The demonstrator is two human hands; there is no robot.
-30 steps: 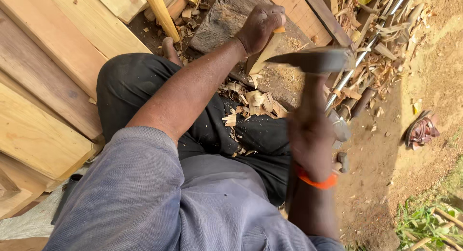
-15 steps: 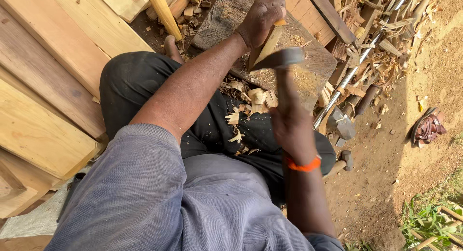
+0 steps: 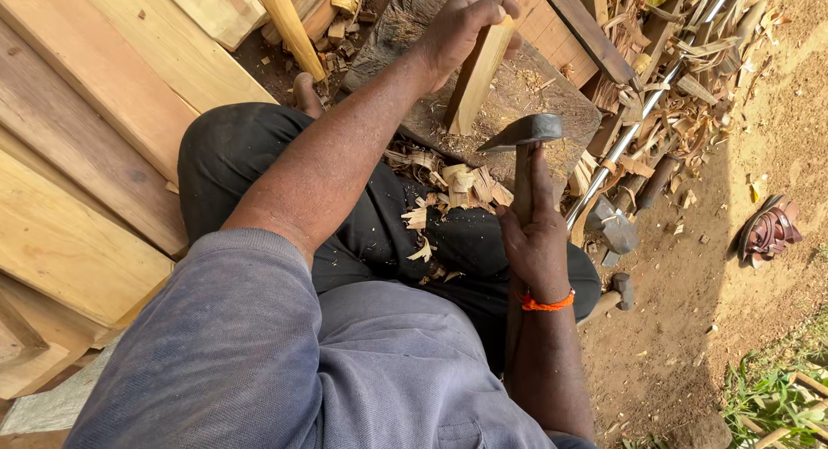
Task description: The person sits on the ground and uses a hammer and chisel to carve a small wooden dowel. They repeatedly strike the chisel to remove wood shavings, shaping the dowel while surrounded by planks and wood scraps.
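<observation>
Your left hand is closed around the top of a wooden stick, holding it upright on the chopping block. Your right hand grips the hatchet handle (thumb along it), blade just beside the stick, above the shavings.

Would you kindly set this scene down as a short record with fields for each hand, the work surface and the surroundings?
Left hand: grips the top of a pale wooden piece, stood on end.
Right hand: holds a small axe by its handle, head beside the piece.
Work surface: dark chopping block.
Lap: wood shavings.
Surroundings: planks on the left; a sandal on the dirt.
</observation>
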